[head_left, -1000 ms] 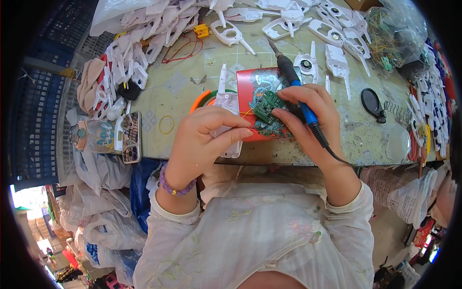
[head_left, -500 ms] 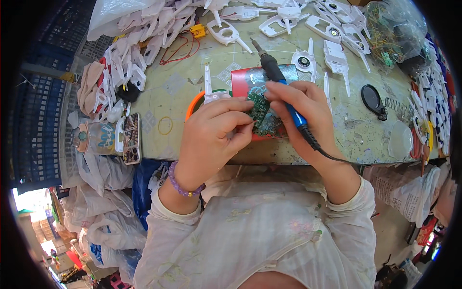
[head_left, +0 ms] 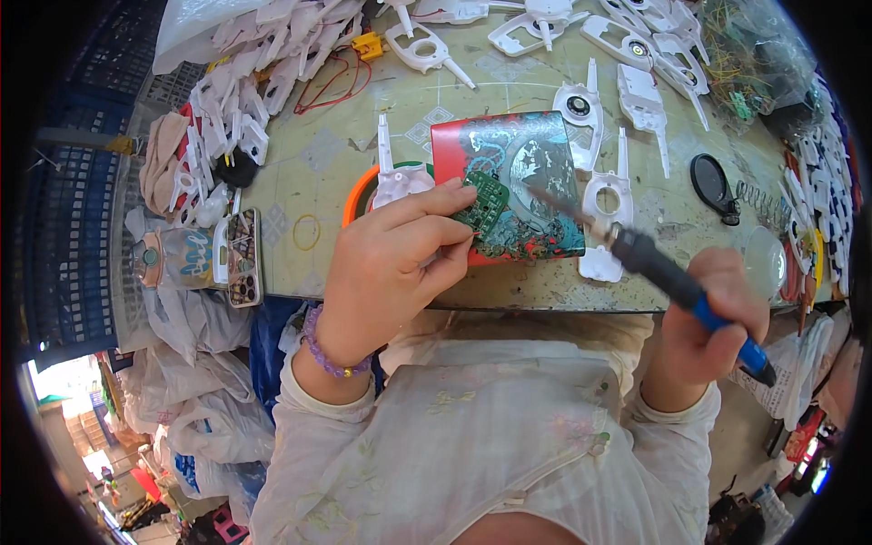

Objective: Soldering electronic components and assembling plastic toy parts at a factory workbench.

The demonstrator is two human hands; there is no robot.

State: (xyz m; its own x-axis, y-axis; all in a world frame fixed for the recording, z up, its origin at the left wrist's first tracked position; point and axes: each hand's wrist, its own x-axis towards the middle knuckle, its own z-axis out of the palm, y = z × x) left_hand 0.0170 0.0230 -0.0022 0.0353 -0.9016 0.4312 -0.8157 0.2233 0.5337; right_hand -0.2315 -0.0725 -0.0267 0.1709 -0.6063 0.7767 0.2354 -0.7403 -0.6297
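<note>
A small green circuit board (head_left: 484,204) is pinched at its left edge by my left hand (head_left: 400,250), over a worn red and teal box (head_left: 545,150) near the table's front edge. A tiny red bit shows at my left fingertips; I cannot make out what it is. My right hand (head_left: 718,318) grips a soldering iron (head_left: 668,272) by its blue and black handle. Its metal tip points up and left over the box, apart from the board. Left of the box, a white plastic housing (head_left: 401,177) rests on an orange-rimmed round container (head_left: 359,195).
White plastic housings (head_left: 607,200) lie right of the box, with more piled at the back left. A round black-rimmed piece (head_left: 711,182) and a coiled iron stand (head_left: 756,198) sit at the right. A patterned phone case (head_left: 244,259) lies at the left edge.
My right hand has swung right and toward me with the soldering iron, away from the board. The iron's tip now points left instead of away. My left hand still pinches the board.
</note>
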